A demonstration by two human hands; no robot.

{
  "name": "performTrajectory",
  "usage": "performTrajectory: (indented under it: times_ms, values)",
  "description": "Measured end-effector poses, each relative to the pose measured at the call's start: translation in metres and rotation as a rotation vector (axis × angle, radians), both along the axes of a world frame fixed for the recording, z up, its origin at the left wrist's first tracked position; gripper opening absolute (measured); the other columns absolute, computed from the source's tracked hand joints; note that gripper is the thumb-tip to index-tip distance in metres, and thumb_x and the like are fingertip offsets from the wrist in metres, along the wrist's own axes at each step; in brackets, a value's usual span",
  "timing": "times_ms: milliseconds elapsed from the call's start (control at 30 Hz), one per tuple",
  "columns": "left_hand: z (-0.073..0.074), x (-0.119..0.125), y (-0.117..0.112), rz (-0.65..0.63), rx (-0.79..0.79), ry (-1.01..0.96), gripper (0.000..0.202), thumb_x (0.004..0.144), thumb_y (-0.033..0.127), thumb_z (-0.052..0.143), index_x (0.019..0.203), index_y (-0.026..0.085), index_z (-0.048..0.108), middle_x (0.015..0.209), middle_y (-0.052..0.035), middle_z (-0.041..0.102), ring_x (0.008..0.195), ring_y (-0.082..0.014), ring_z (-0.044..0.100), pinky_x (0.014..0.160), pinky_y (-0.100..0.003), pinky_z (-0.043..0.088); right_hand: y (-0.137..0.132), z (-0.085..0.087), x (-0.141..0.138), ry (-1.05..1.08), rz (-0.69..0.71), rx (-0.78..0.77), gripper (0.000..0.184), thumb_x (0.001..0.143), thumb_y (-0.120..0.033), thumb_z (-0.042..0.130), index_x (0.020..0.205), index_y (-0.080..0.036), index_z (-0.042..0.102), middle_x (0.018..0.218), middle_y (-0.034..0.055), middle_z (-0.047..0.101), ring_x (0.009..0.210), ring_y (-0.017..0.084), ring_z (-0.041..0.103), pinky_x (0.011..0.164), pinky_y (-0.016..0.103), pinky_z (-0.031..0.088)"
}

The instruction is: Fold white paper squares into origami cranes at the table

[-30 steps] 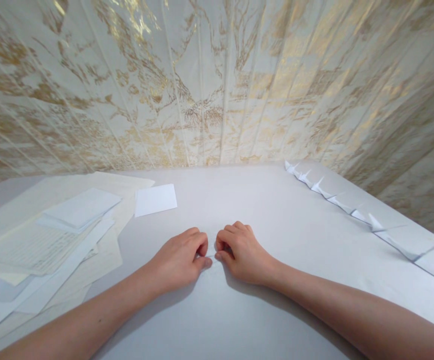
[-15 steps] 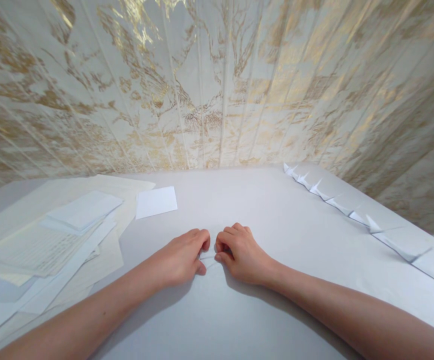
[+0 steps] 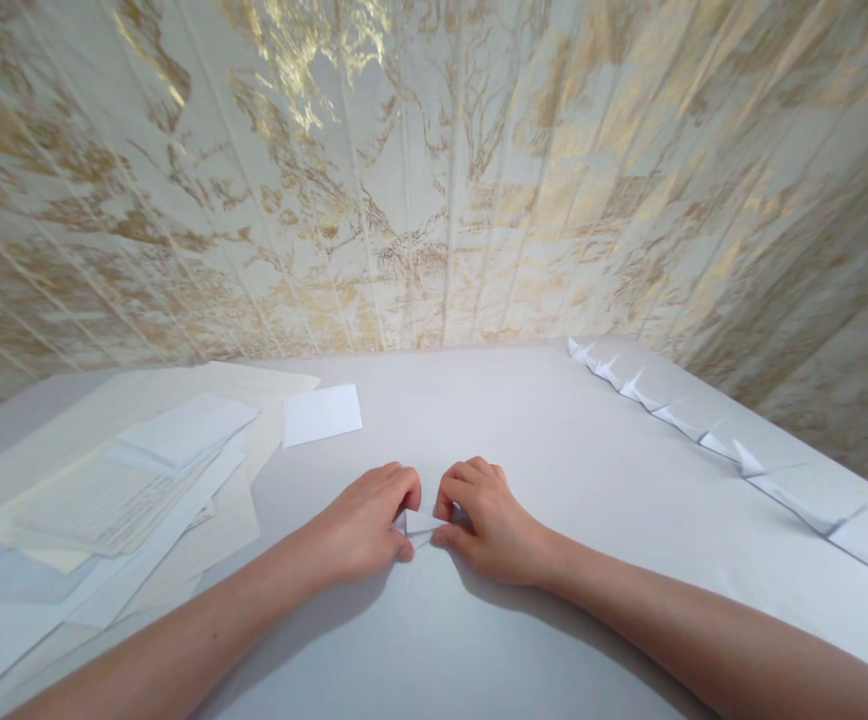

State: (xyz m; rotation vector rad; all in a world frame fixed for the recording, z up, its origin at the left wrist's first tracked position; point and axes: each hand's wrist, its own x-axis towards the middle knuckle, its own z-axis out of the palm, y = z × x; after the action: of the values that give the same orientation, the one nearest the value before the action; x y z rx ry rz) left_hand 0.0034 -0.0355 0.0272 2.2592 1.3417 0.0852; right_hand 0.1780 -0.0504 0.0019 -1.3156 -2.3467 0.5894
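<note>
A small folded piece of white paper [image 3: 422, 523] lies on the white table [image 3: 524, 430] between my two hands. My left hand [image 3: 366, 525] has its fingers curled and pinches the paper's left end. The fingers of my right hand [image 3: 483, 520] are also curled, pinching the right end. Most of the paper is hidden under my fingers.
A loose pile of white and cream sheets [image 3: 96, 500] covers the table's left side, with one small white square sheet [image 3: 321, 414] beside it. A row of several folded paper figures [image 3: 674, 420] runs along the right edge. A gold-patterned wall [image 3: 434, 170] stands behind.
Both hands have stayed together on the folded paper; their fingers have shifted a little, and a bit more of the paper shows between them. The camera has tilted slightly.
</note>
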Motion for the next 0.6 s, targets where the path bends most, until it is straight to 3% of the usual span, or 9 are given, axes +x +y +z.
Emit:
performTrajectory:
  times_ms: [100,200,267,367,467,533,600]
  values:
    - [-0.002,0.003,-0.002,0.044,-0.076,-0.095,0.019,0.06,0.013,0.053,0.077,0.02,0.048,0.065,0.0056,0.048,0.062,-0.0122,0.045,0.054,-0.022,0.03,0.0,0.002,0.001,0.076,0.033,-0.024,0.011,0.07,-0.016,0.065,0.068,-0.016,0.054,0.074,0.0007,0.056,0.077,0.016,0.048,0.073,0.029,0.034]
    - [-0.005,0.007,0.003,0.11,-0.16,-0.232,0.018,0.06,0.015,0.054,0.078,0.019,0.053,0.065,0.0056,0.052,0.06,-0.0118,0.047,0.053,-0.022,0.03,0.007,0.007,0.003,0.242,-0.005,-0.19,0.009,0.072,-0.014,0.059,0.066,-0.016,0.052,0.06,-0.0032,0.053,0.059,0.011,0.047,0.06,0.023,0.035]
    - [-0.008,0.011,0.008,0.152,-0.203,-0.31,0.014,0.059,0.017,0.056,0.073,0.017,0.056,0.065,0.0037,0.055,0.062,-0.0129,0.049,0.054,-0.022,0.032,0.017,0.011,0.003,0.368,-0.038,-0.25,0.01,0.07,-0.015,0.06,0.064,-0.016,0.052,0.06,-0.0034,0.053,0.06,0.01,0.048,0.059,0.022,0.036]
    - [-0.009,0.017,0.016,0.214,-0.327,-0.435,0.009,0.058,0.019,0.057,0.066,0.016,0.054,0.054,0.0043,0.051,0.05,-0.0113,0.046,0.048,-0.022,0.031,0.036,0.016,0.003,0.469,-0.065,-0.301,0.01,0.068,-0.017,0.06,0.062,-0.016,0.052,0.055,-0.0042,0.052,0.053,0.009,0.045,0.052,0.021,0.034]
    - [-0.009,0.022,0.022,0.266,-0.473,-0.635,0.019,0.063,0.032,0.058,0.072,0.015,0.055,0.057,0.0019,0.055,0.049,-0.0115,0.049,0.046,-0.022,0.033,0.056,0.017,0.004,0.507,-0.091,-0.356,0.009,0.063,-0.015,0.061,0.059,-0.016,0.052,0.049,-0.0052,0.05,0.048,0.008,0.042,0.046,0.02,0.031]
    - [-0.01,0.024,0.027,0.32,-0.488,-0.736,0.024,0.066,0.038,0.055,0.069,0.013,0.057,0.06,-0.0009,0.058,0.048,-0.0107,0.05,0.046,-0.022,0.033,0.065,0.016,0.004,0.557,-0.089,-0.369,0.008,0.06,-0.015,0.061,0.058,-0.016,0.053,0.049,-0.0051,0.05,0.048,0.008,0.043,0.047,0.021,0.031]
    - [-0.014,0.026,0.032,0.372,-0.4,-0.789,0.022,0.065,0.034,0.056,0.061,0.013,0.055,0.055,-0.0008,0.056,0.044,-0.0092,0.048,0.044,-0.021,0.031,0.07,0.012,0.001,0.651,-0.126,-0.384,0.011,0.058,-0.019,0.064,0.058,-0.016,0.054,0.048,-0.0057,0.05,0.045,0.007,0.041,0.045,0.02,0.028]
